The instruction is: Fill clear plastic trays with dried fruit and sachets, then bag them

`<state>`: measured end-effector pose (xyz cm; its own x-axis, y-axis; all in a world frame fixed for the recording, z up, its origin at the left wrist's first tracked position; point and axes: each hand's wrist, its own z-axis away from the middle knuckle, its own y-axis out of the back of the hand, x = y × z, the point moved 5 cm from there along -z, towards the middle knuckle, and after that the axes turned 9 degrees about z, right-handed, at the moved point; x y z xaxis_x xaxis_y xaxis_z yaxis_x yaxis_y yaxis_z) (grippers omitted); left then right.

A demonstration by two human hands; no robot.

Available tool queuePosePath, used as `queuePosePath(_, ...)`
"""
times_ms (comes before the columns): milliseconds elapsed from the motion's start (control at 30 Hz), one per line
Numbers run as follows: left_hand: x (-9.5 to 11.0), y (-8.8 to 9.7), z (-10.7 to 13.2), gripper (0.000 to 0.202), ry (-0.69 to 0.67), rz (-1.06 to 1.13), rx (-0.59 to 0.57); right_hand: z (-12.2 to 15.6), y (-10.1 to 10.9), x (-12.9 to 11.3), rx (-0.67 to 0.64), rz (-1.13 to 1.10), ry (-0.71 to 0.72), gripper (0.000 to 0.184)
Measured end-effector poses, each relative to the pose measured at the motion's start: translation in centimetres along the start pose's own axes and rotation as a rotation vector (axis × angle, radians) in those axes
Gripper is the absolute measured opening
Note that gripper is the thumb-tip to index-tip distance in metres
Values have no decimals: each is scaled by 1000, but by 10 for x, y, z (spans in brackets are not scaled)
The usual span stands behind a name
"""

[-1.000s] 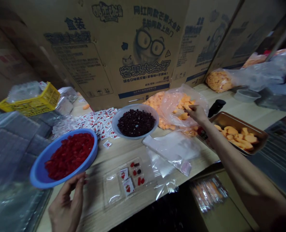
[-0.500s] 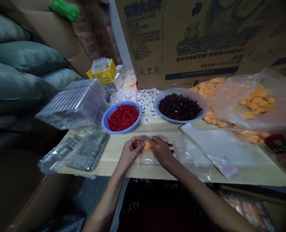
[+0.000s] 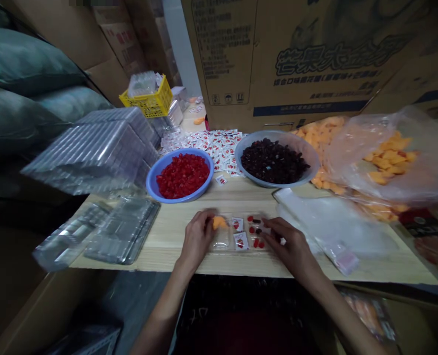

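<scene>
From where I stand, the person bends both hands over a clear tray [image 3: 221, 240] on the desk [image 3: 167, 246]; twelve o'clock points away from the worker. The left hand [image 3: 197, 236] is at the tray's nine o'clock, fingers curled in at the edge. The orange piece [image 3: 220, 223] lies at the three o'clock of that grip, right against or just beside the fingertips, at the far end of the left compartment; whether they pinch it I cannot tell. The right hand [image 3: 292, 245] is at the tray's three o'clock, thumb and forefinger parted, tips at the edge. Two sachets [image 3: 241, 241] sit in the middle compartment, and red bits [image 3: 256, 243] and dark bits [image 3: 258, 230] lie near the right grip, at its nine o'clock. Beyond the tray, the red bowl [image 3: 182, 199] stands towards ten o'clock, the dark bowl [image 3: 274, 184] at one, and the orange bag [image 3: 355, 153] at two.
</scene>
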<state>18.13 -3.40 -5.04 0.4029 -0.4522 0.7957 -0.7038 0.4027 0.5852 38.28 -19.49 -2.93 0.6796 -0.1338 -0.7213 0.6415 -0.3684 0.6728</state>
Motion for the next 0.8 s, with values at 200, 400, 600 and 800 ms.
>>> queuePosePath(200,-10,-4,3,19,18,-35,19,23,12,4,41,-22,-45,31)
queuePosePath(400,2,-16,7,17,-142,-223,145,38,8,2,69,7,-14,25)
queuePosePath(600,7,-22,20,17,-153,-297,50,28,-24,-8,154,78,170,23)
queuePosePath(800,7,-25,21,17,-108,-343,74,23,-50,-21,66,68,295,24)
